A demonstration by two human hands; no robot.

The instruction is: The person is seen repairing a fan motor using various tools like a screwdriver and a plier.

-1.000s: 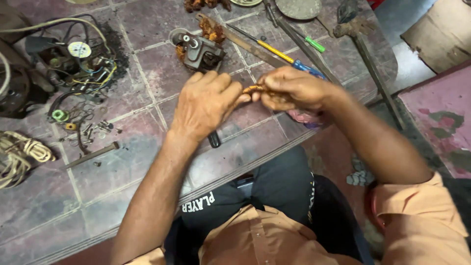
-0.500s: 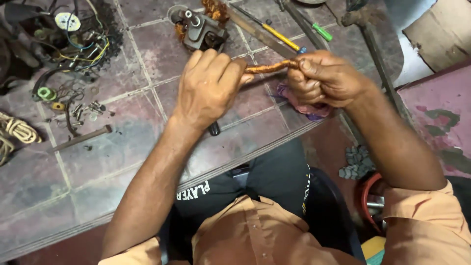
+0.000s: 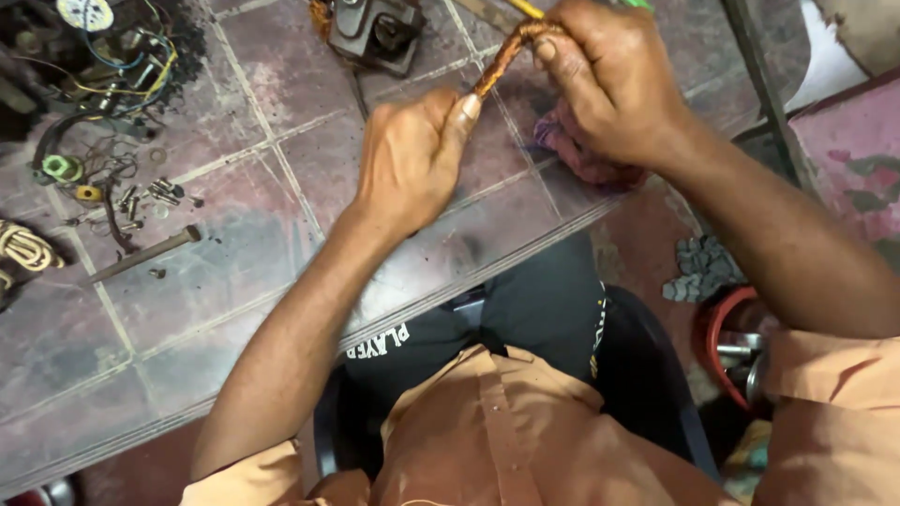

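My hands have risen toward the top of the view since a moment ago, drawing the twisted copper wire bundle (image 3: 506,54) taut over the tiled bench (image 3: 234,244). My left hand (image 3: 412,164) is fisted around its lower end, and my right hand (image 3: 609,84) pinches the upper end, so the twist looks tighter.

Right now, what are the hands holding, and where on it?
A twisted copper wire bundle, held between both. Left hand grips its lower end, right hand its upper end.

An orange short-sleeved shirt (image 3: 506,440) with a buttoned front placket is worn over dark trousers (image 3: 544,309); forearms are left bare.
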